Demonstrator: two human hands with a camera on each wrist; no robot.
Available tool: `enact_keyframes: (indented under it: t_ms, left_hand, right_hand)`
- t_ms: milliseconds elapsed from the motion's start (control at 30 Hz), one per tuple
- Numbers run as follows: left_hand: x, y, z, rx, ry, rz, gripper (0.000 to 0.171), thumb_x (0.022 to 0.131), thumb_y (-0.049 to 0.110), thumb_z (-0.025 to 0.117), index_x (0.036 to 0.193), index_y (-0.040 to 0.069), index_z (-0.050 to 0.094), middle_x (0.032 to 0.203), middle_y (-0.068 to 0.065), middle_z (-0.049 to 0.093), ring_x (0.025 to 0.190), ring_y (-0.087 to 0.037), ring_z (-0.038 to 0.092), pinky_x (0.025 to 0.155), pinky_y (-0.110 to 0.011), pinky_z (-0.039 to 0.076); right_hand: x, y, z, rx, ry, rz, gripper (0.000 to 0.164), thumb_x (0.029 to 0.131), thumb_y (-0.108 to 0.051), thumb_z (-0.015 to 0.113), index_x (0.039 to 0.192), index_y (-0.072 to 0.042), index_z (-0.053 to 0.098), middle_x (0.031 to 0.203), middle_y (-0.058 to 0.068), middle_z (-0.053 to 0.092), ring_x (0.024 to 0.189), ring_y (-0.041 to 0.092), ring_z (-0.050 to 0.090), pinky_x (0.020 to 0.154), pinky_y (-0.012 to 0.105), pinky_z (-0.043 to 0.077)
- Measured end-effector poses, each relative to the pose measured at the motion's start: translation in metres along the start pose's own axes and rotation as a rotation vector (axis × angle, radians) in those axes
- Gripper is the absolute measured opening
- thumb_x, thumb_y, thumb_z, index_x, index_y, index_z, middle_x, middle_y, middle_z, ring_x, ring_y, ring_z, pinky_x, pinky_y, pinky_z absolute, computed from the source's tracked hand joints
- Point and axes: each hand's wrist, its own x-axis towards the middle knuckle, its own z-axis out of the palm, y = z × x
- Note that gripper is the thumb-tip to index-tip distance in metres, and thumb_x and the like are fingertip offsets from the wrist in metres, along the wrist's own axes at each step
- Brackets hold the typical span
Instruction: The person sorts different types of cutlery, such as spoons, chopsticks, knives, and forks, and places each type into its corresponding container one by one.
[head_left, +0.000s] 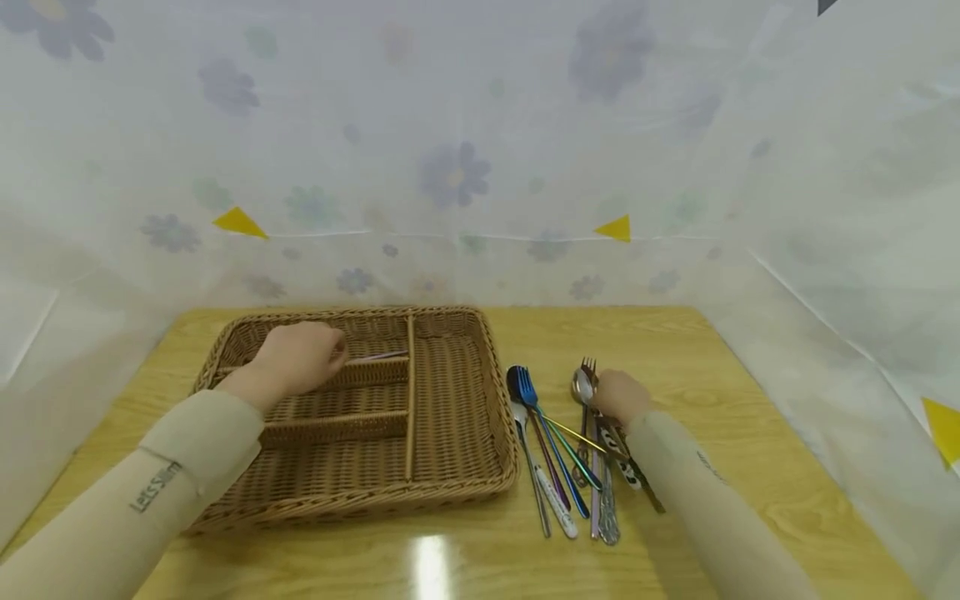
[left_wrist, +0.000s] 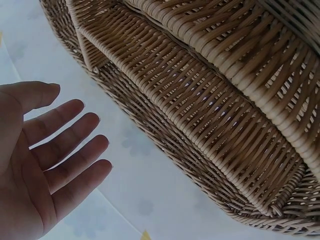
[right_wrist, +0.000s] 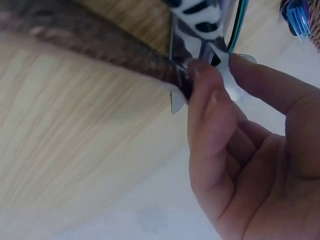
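My left hand (head_left: pixel 303 358) hovers over the wicker basket (head_left: pixel 457 400); its fingers (left_wrist: pixel 80 145) are spread and relaxed, with nothing in them. A thin utensil (head_left: pixel 378 356) lies in the basket's back compartment, its kind unclear. At the right side of the cutlery, my right hand (head_left: pixel 624 396) has its thumb and forefinger around the neck of a piece with a black-and-white handle (right_wrist: pixel 197 15); its head is hidden. A dark textured handle (right_wrist: pixel 100 40) runs up to the same fingertips. Left of this hand lie a spoon (head_left: pixel 582 386) and a fork (head_left: pixel 589 367).
Between basket and right hand lies more cutlery: a blue fork (head_left: pixel 528 387), a dark spoon (head_left: pixel 513 382), a gold handle (head_left: pixel 573 433) and a white patterned handle (head_left: pixel 555 500). Wooden dividers split the basket. Flowered white sheeting (head_left: pixel 450 250) encloses the wooden table (head_left: pixel 360 558).
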Motion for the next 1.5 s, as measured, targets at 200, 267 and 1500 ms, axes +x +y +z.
enact_keyframes:
  t_ms: [200, 267, 1500]
  left_hand:
    - [-0.001, 0.001, -0.003, 0.002, -0.018, -0.002, 0.021, 0.094, 0.019, 0.054, 0.101, 0.004, 0.066, 0.086, -0.009, 0.068, 0.068, -0.018, 0.063, 0.057, -0.038, 0.053]
    - [-0.001, 0.001, -0.003, 0.005, -0.014, -0.002, 0.022, 0.093, 0.019, 0.055, 0.104, 0.003, 0.066, 0.09, -0.01, 0.068, 0.07, -0.02, 0.064, 0.059, -0.039, 0.054]
    - [0.006, 0.013, 0.007, -0.024, -0.006, 0.037, 0.027, 0.093, 0.022, 0.055, 0.112, 0.005, 0.065, 0.092, -0.009, 0.069, 0.072, -0.019, 0.065, 0.058, -0.037, 0.054]
  right_hand:
    - [-0.011, -0.005, -0.001, -0.001, -0.134, -0.036, 0.02, 0.08, -0.006, 0.061, 0.061, -0.008, 0.057, 0.06, 0.002, 0.055, 0.049, 0.012, 0.042, 0.046, 0.024, 0.036]
    - [-0.014, -0.008, 0.001, -0.05, -0.163, -0.049, 0.026, 0.079, -0.004, 0.057, 0.054, -0.011, 0.051, 0.054, 0.0, 0.051, 0.045, 0.01, 0.039, 0.044, 0.023, 0.033]
    - [-0.012, 0.002, 0.008, 0.258, -0.168, 0.069, 0.024, 0.073, -0.01, 0.059, 0.051, -0.012, 0.05, 0.049, -0.002, 0.049, 0.047, 0.01, 0.041, 0.05, 0.023, 0.037]
